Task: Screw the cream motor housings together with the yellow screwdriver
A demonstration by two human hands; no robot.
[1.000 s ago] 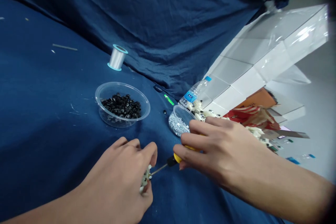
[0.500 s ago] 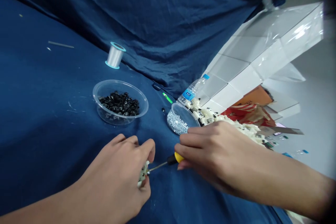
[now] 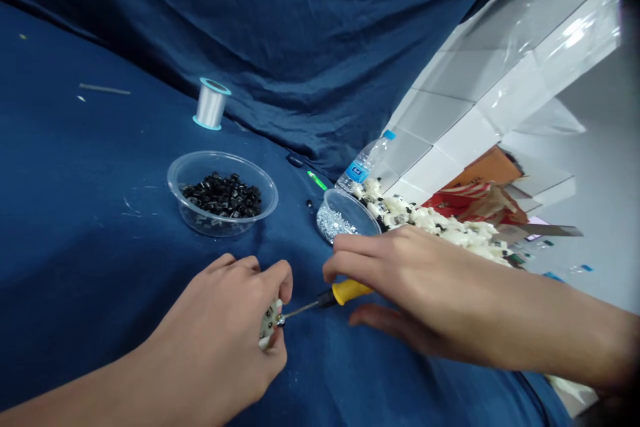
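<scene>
My left hand [image 3: 225, 333] is closed around a small off-white plastic part [image 3: 269, 323], mostly hidden behind the fingers. A screwdriver [image 3: 349, 291] with a yellow and black handle points left, its tip at a small screw on the edge of that part. Over the handle lies my right hand [image 3: 395, 280], its grip loosened, with the thumb below apart from the fingers. The handle's rear end is hidden under the palm. Just beyond the right fingers stands a clear tub of silvery screws [image 3: 336, 223].
A clear bowl [image 3: 273, 197] holds small black parts. Behind it stands a spool of clear line [image 3: 211, 107]. A water bottle [image 3: 360, 167], a green pen-like item [image 3: 317, 180] and a heap of off-white parts [image 3: 450, 221] lie beyond the right hand. White boxes [image 3: 455, 107] rise behind.
My right fingers have loosened, and the thumb has come away from the screwdriver, uncovering more of its yellow handle. The left hand still grips the part. The view has shifted slightly.
</scene>
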